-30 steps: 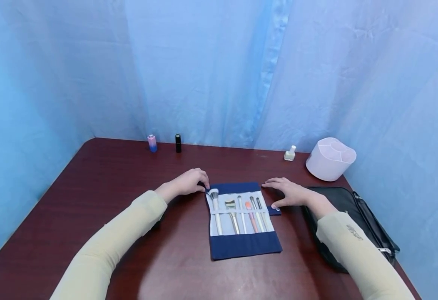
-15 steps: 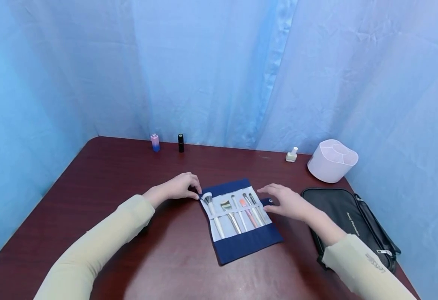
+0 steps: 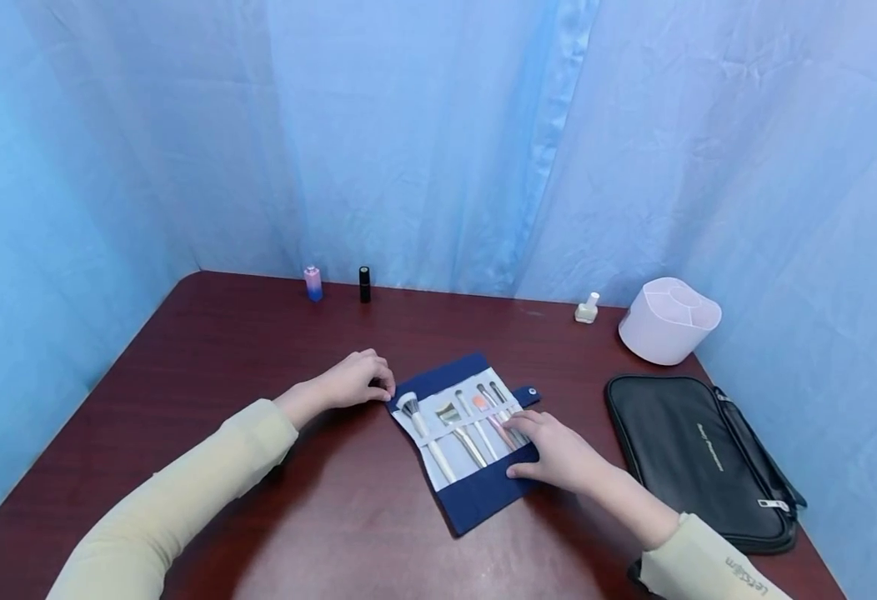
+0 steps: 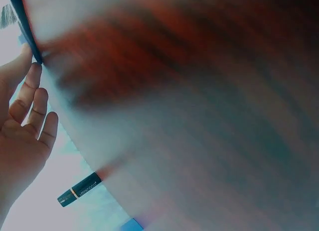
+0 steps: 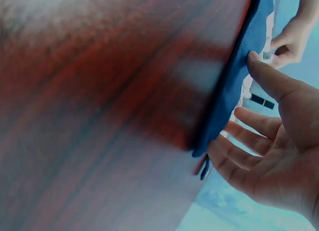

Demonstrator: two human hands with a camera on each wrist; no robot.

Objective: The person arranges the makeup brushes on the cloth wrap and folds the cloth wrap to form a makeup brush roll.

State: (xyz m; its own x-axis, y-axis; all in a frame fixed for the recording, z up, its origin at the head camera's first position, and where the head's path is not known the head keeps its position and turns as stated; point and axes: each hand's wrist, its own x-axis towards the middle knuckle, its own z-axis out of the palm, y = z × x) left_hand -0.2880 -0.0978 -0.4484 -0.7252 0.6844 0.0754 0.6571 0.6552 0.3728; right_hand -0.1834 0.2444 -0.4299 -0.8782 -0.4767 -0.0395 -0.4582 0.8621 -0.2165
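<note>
A navy makeup brush roll point(image 3: 479, 498) lies unfolded on the table, turned at an angle. Several brushes stand in its pale inner panel under a strap, among them a big white-handled powder brush point(image 3: 434, 446) and one with an orange head point(image 3: 480, 403). My left hand point(image 3: 352, 380) pinches the far left corner of the roll between thumb and index finger, as the left wrist view shows up close. Over the roll's right side lies my right hand point(image 3: 554, 450), its fingers spread and touching the brush handles and lower flap, hiding part of both. A snap tab point(image 3: 527, 396) sticks out beyond it.
On the right lies a black zipped case point(image 3: 679, 454). Behind it stands a white divided organizer point(image 3: 656, 333), with a nail polish bottle point(image 3: 587, 309) beside it. A black lipstick tube point(image 3: 364, 285) and a pink-blue bottle point(image 3: 313, 283) stand along the back edge.
The roll has slid left and turned anticlockwise with my left hand at its corner. My right hand has moved from the snap tab down onto the roll's lower right part.
</note>
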